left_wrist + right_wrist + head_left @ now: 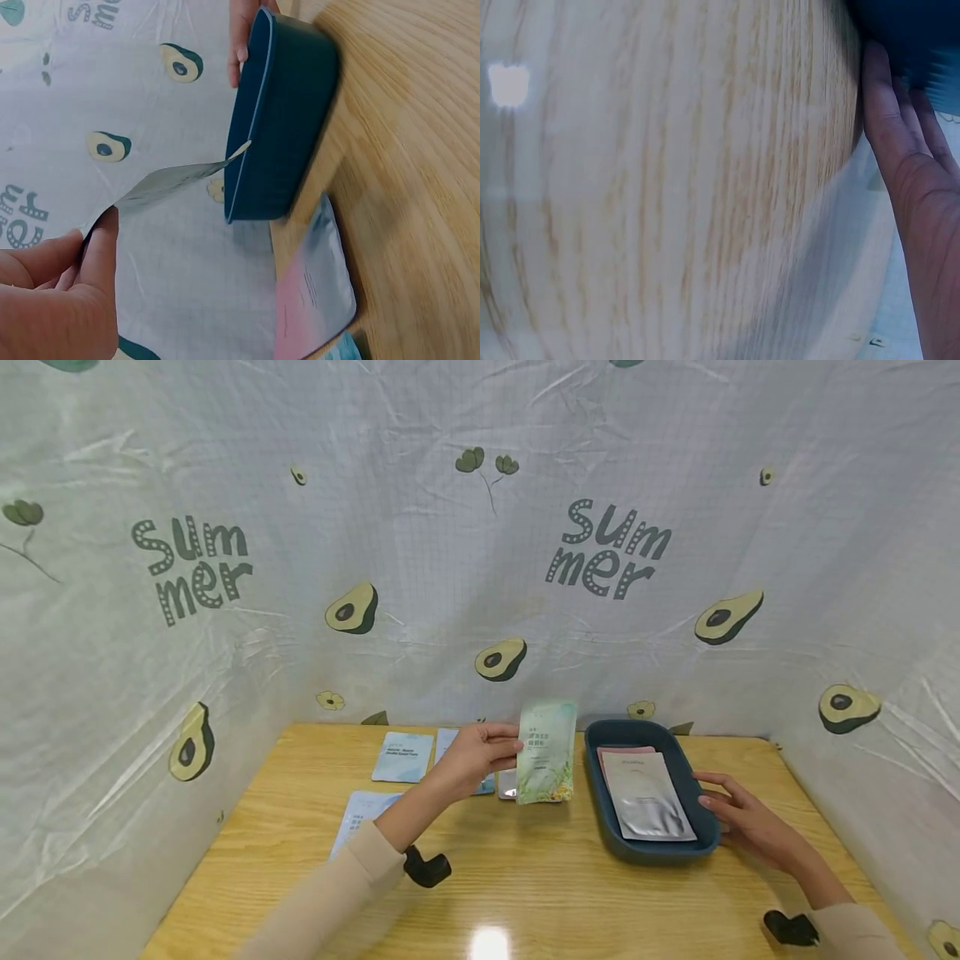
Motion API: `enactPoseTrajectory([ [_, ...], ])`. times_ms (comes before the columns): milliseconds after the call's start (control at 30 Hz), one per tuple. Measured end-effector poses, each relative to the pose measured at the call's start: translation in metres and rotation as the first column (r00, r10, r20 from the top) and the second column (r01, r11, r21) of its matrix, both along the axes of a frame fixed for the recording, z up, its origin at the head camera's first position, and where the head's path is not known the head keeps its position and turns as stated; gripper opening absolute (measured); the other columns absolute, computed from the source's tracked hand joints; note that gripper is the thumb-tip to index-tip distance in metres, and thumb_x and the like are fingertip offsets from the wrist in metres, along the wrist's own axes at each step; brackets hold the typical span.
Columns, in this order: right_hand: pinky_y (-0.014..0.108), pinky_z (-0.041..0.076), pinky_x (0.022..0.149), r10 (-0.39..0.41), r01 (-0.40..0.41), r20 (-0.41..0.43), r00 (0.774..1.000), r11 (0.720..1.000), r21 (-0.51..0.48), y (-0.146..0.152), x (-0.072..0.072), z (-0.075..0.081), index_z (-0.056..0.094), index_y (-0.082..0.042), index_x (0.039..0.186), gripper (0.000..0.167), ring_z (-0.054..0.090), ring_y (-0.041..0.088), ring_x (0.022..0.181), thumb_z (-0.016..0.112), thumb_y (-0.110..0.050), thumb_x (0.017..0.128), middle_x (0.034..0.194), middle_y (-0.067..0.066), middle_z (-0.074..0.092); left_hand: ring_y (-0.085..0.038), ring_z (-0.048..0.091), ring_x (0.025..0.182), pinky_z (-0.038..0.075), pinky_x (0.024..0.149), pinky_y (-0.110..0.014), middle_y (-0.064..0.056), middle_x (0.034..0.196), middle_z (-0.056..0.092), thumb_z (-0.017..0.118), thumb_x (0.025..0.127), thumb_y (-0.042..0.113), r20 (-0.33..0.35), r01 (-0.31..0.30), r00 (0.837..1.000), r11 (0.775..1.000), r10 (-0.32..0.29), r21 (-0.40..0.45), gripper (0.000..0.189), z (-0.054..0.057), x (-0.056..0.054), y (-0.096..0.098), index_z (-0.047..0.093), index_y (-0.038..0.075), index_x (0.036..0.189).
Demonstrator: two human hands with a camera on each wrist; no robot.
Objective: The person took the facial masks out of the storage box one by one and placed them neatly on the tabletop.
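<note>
A green packet [547, 764] hangs above the tabletop [525, 893] just left of a dark blue bin [660, 853], its printed face toward the head camera and its long axis roughly upright. The left hand [468, 764] pinches its left edge between thumb and fingers, leaving the right edge nearest the bin. Across the bin, the right hand [738, 814] rests outstretched fingers against the right side, farther from the packet. Inside lie a silver packet [648, 797] and a pink one [628, 750]; a pale blue packet [402, 757] lies far left.
</note>
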State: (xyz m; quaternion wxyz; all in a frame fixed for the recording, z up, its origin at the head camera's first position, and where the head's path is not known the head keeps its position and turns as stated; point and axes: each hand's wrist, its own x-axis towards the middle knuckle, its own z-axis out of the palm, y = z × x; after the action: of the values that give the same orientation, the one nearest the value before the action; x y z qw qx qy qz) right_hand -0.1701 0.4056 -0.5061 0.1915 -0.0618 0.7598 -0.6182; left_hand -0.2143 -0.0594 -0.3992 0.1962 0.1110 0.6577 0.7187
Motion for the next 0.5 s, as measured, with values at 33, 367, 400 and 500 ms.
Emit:
enactPoseTrajectory([
  [33,0.054,0.054,0.098,0.003,-0.003,-0.001,1.000,1.000,-0.004,0.000,0.000,0.000,0.017,-0.014,0.160,0.056,0.056,-0.002,0.117,0.044,-0.024,0.111,0.158,0.031,0.020,-0.036,0.055,0.131,0.055,0.099,-0.033,-0.026,0.148,0.048,0.055,0.103,-0.001,0.000,-0.002,1.000,1.000,0.002,-0.001,0.041,0.000,0.001,-0.003,0.050,-0.011,0.143],
  [367,0.056,0.053,0.098,-0.007,0.007,0.008,1.000,1.000,0.000,-0.001,0.000,0.001,0.019,-0.014,0.159,0.056,0.055,-0.003,0.116,0.045,-0.025,0.111,0.158,0.031,0.019,-0.038,0.050,0.135,0.053,0.101,-0.034,-0.029,0.150,0.045,0.052,0.104,-0.002,0.062,-0.005,0.998,1.000,0.005,-0.001,0.045,-0.006,0.006,-0.030,0.043,-0.012,0.147],
  [400,0.054,0.054,0.098,-0.004,0.004,0.009,1.000,1.000,0.000,-0.001,0.000,0.001,0.018,-0.015,0.159,0.056,0.055,-0.003,0.116,0.045,-0.025,0.111,0.157,0.030,0.021,-0.038,0.050,0.135,0.053,0.101,-0.034,-0.029,0.149,0.045,0.052,0.104,-0.003,0.072,-0.007,0.997,1.000,0.007,0.001,0.046,-0.007,0.006,-0.032,0.043,-0.012,0.147],
  [500,0.050,0.055,0.096,-0.007,0.007,0.007,1.000,1.000,0.003,0.000,0.000,0.002,0.019,-0.016,0.159,0.055,0.056,-0.001,0.116,0.045,-0.025,0.111,0.155,0.027,0.026,-0.036,0.053,0.133,0.054,0.100,-0.034,-0.029,0.147,0.048,0.053,0.104,-0.002,0.078,-0.012,0.997,1.000,0.013,-0.002,0.045,-0.008,0.005,-0.038,0.044,-0.013,0.146],
])
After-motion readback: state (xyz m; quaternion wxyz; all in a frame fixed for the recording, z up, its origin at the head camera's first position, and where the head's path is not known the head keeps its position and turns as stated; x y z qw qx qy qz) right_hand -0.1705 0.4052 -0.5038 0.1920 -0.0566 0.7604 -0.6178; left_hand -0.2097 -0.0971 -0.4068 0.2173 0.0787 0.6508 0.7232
